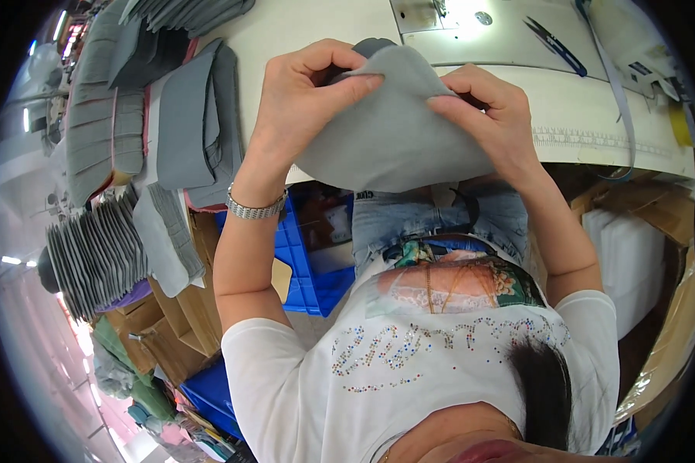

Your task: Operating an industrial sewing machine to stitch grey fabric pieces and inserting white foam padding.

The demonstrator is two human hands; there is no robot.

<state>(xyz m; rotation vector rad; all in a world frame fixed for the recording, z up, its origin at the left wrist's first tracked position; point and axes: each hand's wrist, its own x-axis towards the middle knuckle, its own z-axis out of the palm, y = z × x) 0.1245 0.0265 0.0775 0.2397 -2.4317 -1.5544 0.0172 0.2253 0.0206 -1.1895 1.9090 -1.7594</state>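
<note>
Far left in my feed, a fanned stack of grey pieces (96, 258) curves toward the dark rim, too crowded for me to count. Next come folded grey panels (184, 123) by the surface (305, 23). The left hand (301, 91) pinches the grey cloth piece (398, 143) between thumb and fingers; its curled fingertips are partly hidden. The cloth hangs between both hands above the surface's near edge, covering most of a darker patch behind it. My right hand (496, 112) pinches its right edge, some fingers hidden. Farther right lie dark snips (556, 48); the metal plate (471, 21) is cut off above.
</note>
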